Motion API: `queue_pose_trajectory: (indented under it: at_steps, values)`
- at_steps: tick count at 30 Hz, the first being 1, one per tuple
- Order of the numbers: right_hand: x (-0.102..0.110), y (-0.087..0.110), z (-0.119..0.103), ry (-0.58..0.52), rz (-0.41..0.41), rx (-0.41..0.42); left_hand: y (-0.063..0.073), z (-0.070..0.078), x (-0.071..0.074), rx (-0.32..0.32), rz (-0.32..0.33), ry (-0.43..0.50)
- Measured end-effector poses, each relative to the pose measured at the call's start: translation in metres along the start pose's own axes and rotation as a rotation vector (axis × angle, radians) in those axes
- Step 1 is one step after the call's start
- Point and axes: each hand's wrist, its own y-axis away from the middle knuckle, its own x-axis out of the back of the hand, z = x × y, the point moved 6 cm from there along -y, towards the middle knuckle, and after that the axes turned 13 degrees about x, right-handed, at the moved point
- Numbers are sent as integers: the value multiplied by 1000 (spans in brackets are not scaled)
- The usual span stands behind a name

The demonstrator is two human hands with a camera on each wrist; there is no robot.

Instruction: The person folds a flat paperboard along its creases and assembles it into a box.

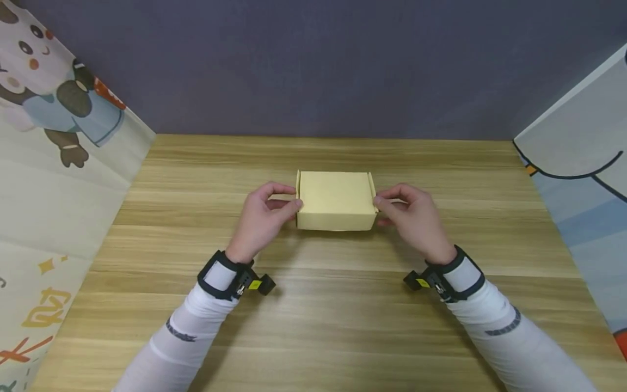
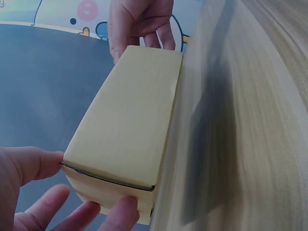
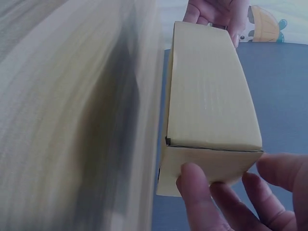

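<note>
A small pale-yellow cardboard box [image 1: 335, 193] with its lid closed is held level at the middle of the wooden table. My left hand [image 1: 259, 220] grips its left end, thumb at the front top corner and fingers against the end panel. At the opposite end my right hand [image 1: 416, 218] grips it the same way. Each wrist view shows the long front face of the box [image 2: 127, 115] and the near hand's fingers spread over the end panel. In the right wrist view, a thin dark seam runs along the edge of the box [image 3: 211, 91].
Wood-grain tabletop [image 1: 338, 326] stretches around the box. A dark blue-grey panel [image 1: 333, 65] rises behind the table's far edge. Cartoon-printed sheets stand at the left [image 1: 63, 201] and right [image 1: 578, 218]. Both wrists wear strapped-on cameras.
</note>
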Motion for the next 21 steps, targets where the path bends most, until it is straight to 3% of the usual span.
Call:
queue_pose_trajectory:
  at_steps: [5, 21]
  values:
    - [-4, -1, 10, 26, -24, -15, -3, -6, -2, 8, -10, 15]
    - [-10, -4, 25, 113, -108, -54, -13, -19, -5, 51, -23, -92]
